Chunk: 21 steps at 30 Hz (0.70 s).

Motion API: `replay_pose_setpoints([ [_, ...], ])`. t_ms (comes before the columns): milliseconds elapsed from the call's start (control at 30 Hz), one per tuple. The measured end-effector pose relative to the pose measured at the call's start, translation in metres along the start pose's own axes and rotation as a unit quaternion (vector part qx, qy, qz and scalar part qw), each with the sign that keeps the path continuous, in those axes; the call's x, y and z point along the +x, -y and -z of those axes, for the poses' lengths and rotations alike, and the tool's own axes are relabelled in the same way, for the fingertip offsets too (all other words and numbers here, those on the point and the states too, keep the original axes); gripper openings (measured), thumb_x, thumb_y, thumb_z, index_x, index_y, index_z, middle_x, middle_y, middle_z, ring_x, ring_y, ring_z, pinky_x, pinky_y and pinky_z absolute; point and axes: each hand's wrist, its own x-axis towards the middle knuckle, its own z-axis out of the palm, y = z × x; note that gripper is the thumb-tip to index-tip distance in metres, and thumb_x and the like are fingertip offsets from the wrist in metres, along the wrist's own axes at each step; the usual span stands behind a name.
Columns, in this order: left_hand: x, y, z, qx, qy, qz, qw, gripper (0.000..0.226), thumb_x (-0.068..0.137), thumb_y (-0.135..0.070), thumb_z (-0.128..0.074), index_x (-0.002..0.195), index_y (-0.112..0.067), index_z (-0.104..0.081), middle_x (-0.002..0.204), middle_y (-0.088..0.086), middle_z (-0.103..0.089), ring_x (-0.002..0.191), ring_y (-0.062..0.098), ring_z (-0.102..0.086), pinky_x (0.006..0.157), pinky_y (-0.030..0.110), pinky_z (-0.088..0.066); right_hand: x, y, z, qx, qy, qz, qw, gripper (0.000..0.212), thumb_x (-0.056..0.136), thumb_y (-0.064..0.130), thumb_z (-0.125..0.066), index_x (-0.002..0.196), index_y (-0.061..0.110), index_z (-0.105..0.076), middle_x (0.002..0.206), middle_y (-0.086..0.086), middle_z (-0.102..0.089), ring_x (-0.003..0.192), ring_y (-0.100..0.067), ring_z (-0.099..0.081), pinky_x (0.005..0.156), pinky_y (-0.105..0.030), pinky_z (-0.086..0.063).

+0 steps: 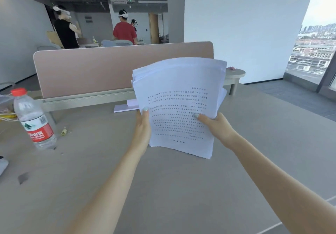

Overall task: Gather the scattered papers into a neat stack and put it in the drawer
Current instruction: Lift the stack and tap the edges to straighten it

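Head view of a person squaring a bundle of papers point(179, 106) above a desk point(163, 188). The papers are lifted clear of the desk, roughly upright and leaning away from the person toward the pink divider panel point(101, 70) along the desk's far edge; their long axis runs from the lower edge, nearest the person, up to the fanned top edge. The left hand point(142, 130) pinches the left margin, thumb on the printed face and the remaining fingers hidden behind the sheets. The right hand point(216, 126) pinches the right margin in the same manner, thumb on the front. Both hands grip the lower half, about level with each other, so neither is clearly nearer the load. The sheets are not yet flush: edges splay at the top left corner and along the right side, and the lower right corner steps out in layers. One more white sheet point(125, 107) appears to lie flat on the desk just beyond the bundle, near the foot of the divider panel, closer to the left hand. A water bottle point(34, 119) stands well apart toward the desk's left edge. No drawer is visible; its direction from the hands cannot be told. The likely next move is to tap the lower edge against the desk directly beneath, aligning the sheets.
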Motion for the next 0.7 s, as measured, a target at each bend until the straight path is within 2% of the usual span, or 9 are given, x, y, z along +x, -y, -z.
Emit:
replay_pose_setpoints([
  [100, 0.009, -0.008, 0.004, 0.039, 0.001, -0.049, 0.998, 0.050, 0.096, -0.050, -0.019, 0.143, -0.033, -0.026, 0.150, -0.015, -0.031, 0.131, 0.000, -0.029, 0.109, 0.029, -0.023, 0.005, 0.022, -0.002, 0.018, -0.035, 0.064, 0.997, 0.012, 0.085, 0.031, -0.064, 0.080, 0.021, -0.069, 0.073, 0.013, -0.075, 0.070, -0.006, -0.072, 0.064, -0.023, -0.058],
  [167, 0.013, -0.017, 0.008, 0.031, -0.018, -0.079, 0.996, 0.048, 0.095, -0.050, -0.026, 0.139, -0.032, -0.032, 0.150, -0.014, -0.034, 0.138, 0.005, -0.030, 0.115, 0.037, -0.024, 0.007, 0.037, -0.001, 0.049, -0.037, 0.083, 0.995, 0.013, 0.085, 0.031, -0.064, 0.084, 0.019, -0.070, 0.079, 0.010, -0.076, 0.075, -0.009, -0.073, 0.066, -0.025, -0.059],
  [267, 0.013, -0.024, 0.012, -0.023, -0.045, -0.112, 0.992, 0.033, 0.095, -0.040, -0.039, 0.126, -0.029, -0.046, 0.128, -0.017, -0.055, 0.127, 0.008, -0.047, 0.106, 0.033, -0.037, 0.009, 0.045, 0.003, 0.108, 0.007, 0.082, 0.991, 0.015, 0.087, 0.026, -0.063, 0.098, 0.017, -0.069, 0.101, 0.001, -0.075, 0.094, -0.018, -0.072, 0.080, -0.034, -0.058],
  [333, 0.013, -0.024, 0.013, -0.042, -0.037, -0.120, 0.991, 0.020, 0.096, -0.033, -0.042, 0.112, -0.036, -0.052, 0.113, -0.021, -0.059, 0.117, 0.006, -0.054, 0.102, 0.032, -0.041, 0.008, 0.044, 0.005, 0.103, 0.023, 0.078, 0.991, 0.019, 0.088, 0.022, -0.060, 0.104, 0.015, -0.068, 0.108, -0.002, -0.073, 0.099, -0.021, -0.070, 0.084, -0.037, -0.057],
  [400, 0.013, -0.021, 0.011, -0.028, -0.012, -0.124, 0.992, 0.019, 0.096, -0.029, -0.042, 0.100, -0.046, -0.052, 0.109, -0.022, -0.060, 0.113, 0.007, -0.056, 0.101, 0.034, -0.044, 0.008, 0.044, 0.004, 0.082, 0.026, 0.079, 0.993, 0.022, 0.090, 0.019, -0.058, 0.109, 0.010, -0.067, 0.114, -0.007, -0.071, 0.102, -0.024, -0.069, 0.088, -0.040, -0.055],
  [500, 0.015, -0.017, 0.009, -0.027, -0.016, -0.130, 0.991, 0.022, 0.096, -0.026, -0.044, 0.101, -0.044, -0.055, 0.116, -0.014, -0.063, 0.114, 0.010, -0.058, 0.098, 0.034, -0.046, 0.008, 0.050, 0.003, 0.081, 0.016, 0.087, 0.993, 0.023, 0.089, 0.018, -0.059, 0.109, 0.008, -0.067, 0.115, -0.010, -0.070, 0.102, -0.026, -0.068, 0.090, -0.044, -0.054],
  [567, 0.019, -0.016, 0.010, -0.061, -0.048, -0.119, 0.990, 0.021, 0.095, -0.025, -0.045, 0.106, -0.035, -0.060, 0.117, -0.006, -0.065, 0.111, 0.013, -0.060, 0.096, 0.035, -0.048, 0.007, 0.056, 0.004, 0.091, 0.018, 0.098, 0.991, 0.027, 0.088, 0.020, -0.061, 0.112, 0.009, -0.065, 0.115, -0.009, -0.070, 0.103, -0.025, -0.068, 0.089, -0.041, -0.055],
  [633, 0.021, -0.016, 0.012, -0.108, -0.066, -0.100, 0.987, 0.021, 0.095, -0.024, -0.045, 0.110, -0.025, -0.061, 0.107, -0.007, -0.068, 0.100, 0.012, -0.064, 0.088, 0.033, -0.051, 0.006, 0.058, 0.007, 0.101, 0.035, 0.107, 0.989, 0.031, 0.087, 0.023, -0.062, 0.116, 0.011, -0.063, 0.117, -0.006, -0.070, 0.103, -0.022, -0.068, 0.086, -0.037, -0.056],
  [700, 0.021, -0.017, 0.014, -0.143, -0.065, -0.091, 0.983, 0.020, 0.096, -0.022, -0.045, 0.109, -0.022, -0.060, 0.099, -0.010, -0.069, 0.091, 0.010, -0.066, 0.080, 0.029, -0.053, 0.003, 0.047, 0.009, 0.083, 0.064, 0.090, 0.990, 0.030, 0.086, 0.027, -0.064, 0.114, 0.016, -0.064, 0.116, -0.002, -0.070, 0.103, -0.019, -0.069, 0.086, -0.034, -0.056],
])
